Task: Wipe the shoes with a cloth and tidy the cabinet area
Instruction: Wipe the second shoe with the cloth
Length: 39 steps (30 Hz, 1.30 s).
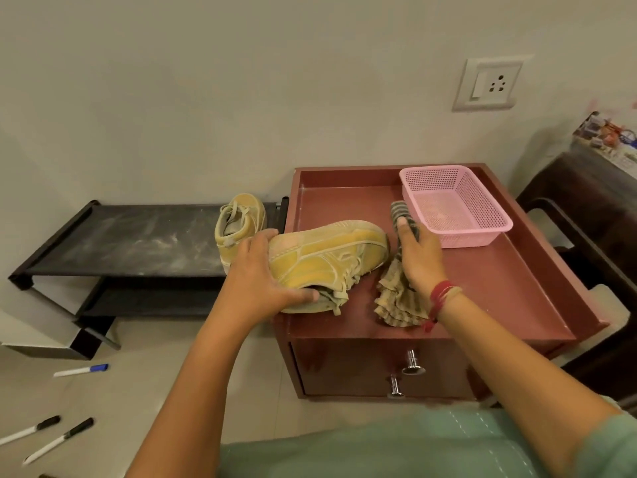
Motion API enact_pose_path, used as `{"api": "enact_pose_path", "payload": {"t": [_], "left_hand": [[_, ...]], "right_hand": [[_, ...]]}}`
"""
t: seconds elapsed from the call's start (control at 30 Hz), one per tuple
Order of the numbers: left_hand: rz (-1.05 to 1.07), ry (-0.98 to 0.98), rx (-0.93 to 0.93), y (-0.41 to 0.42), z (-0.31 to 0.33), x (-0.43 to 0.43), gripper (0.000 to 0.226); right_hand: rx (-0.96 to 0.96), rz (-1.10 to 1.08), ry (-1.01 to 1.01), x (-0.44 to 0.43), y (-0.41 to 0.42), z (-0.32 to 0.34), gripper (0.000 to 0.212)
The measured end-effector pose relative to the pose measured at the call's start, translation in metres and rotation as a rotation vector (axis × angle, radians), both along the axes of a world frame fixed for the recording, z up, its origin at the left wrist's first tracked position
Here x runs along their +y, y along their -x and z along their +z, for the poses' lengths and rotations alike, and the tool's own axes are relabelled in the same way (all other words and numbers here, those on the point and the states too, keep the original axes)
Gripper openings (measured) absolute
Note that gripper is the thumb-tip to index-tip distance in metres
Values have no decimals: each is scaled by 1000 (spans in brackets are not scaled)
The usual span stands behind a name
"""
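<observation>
In the head view, the left hand (262, 270) grips the heel end of a yellow shoe (327, 257). Its fingers curl over the back of the heel and its thumb goes into the opening. The right hand (418, 257) holds a striped cloth (396, 301). The fingers are closed around the middle of it, one end stands out past the fingertips, and the rest lies bunched on the surface under the wrist.

The shoe lies on its side on the top of a red-brown cabinet (499, 270), which has a raised rim like a tray. A pink mesh basket (465, 236) stands in the back right part of this top, and its floor shows through.

The long axis of the shoe runs from left to right. The heel is at the left edge of the cabinet and the toe points right, just beside the cloth. A second yellow shoe (241, 215) stands on the right end of a black rack (131, 239), with its toe toward the wall.
</observation>
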<state>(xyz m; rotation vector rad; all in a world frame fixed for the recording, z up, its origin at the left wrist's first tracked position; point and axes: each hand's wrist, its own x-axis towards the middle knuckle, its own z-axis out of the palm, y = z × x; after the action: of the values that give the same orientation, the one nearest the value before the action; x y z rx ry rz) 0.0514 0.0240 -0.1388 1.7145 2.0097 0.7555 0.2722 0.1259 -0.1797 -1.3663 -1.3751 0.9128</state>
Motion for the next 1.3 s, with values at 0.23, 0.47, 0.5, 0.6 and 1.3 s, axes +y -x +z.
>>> {"api": "enact_pose_path", "payload": {"t": [0.23, 0.47, 0.5, 0.6, 1.3], "left_hand": [[-113, 65, -55, 10, -3, -6, 118], [-152, 89, -121, 16, -5, -7, 121], [-148, 70, -125, 16, -5, -8, 121], [-95, -57, -204, 13, -5, -12, 128], [-20, -409, -304, 1, 6, -4, 111]], "right_hand": [[-79, 96, 22, 1, 5, -21, 26], [-94, 57, 110, 4, -4, -21, 29], [-104, 21, 77, 2, -3, -15, 29], [-53, -6, -167, -17, 13, 19, 33], [-149, 310, 4, -6, 5, -14, 51]]}}
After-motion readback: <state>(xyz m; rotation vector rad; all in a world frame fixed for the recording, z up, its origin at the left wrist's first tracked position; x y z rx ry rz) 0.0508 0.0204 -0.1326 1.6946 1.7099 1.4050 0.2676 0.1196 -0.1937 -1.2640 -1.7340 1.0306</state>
